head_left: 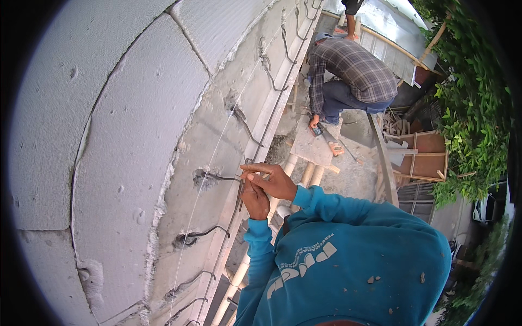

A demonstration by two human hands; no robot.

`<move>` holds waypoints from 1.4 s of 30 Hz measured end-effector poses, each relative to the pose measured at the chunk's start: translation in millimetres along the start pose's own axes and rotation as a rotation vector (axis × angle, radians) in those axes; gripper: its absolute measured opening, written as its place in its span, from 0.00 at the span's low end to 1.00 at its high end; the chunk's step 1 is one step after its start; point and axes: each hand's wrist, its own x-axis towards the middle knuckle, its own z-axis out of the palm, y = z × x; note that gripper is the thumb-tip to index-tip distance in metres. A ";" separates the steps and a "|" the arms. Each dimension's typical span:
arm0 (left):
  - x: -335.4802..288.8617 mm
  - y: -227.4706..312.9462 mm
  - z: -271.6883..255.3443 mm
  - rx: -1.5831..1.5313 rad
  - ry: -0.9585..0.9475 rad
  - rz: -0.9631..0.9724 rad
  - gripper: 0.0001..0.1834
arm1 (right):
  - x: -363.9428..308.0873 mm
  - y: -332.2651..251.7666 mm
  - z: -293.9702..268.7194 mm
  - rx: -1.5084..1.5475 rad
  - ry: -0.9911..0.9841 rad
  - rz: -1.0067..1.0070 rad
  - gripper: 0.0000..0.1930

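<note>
My right hand (pixel 278 183) and my left hand (pixel 255 200) meet at a long thin steel rod (pixel 237 196) running along the wall's edge. A bent steel bar (pixel 220 177) comes out of a chipped hole in the concrete band (pixel 209 146) and ends at my fingertips. Both hands are closed, with thumbs and fingers pinched close together. What they pinch is too small and covered to make out. A small dark loop (pixel 248 161) shows just beyond my right fingers. A taut pale string (pixel 209 165) runs along the concrete, left of my hands.
Large pale blocks (pixel 130 125) form the wall at left. More bent bars (pixel 206 233) stick out along it. Bamboo poles (pixel 237 277) lie below. Ahead, a person in a plaid shirt (pixel 356 68) crouches by a board (pixel 315 141) with a handsaw (pixel 333 144). Leafy branches (pixel 470 108) hang at right.
</note>
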 end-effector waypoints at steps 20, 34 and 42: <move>-22.3 19.5 79.0 -0.840 -0.485 -0.399 0.18 | 10.5 -33.3 -82.1 -0.094 0.330 0.013 0.18; 65.4 -124.0 123.9 0.181 0.267 -0.282 0.19 | 95.8 176.5 -161.7 -0.543 -0.058 0.228 0.14; 92.8 -142.5 146.6 0.367 0.075 -0.485 0.31 | 128.0 188.4 -156.5 -0.911 -0.191 0.273 0.15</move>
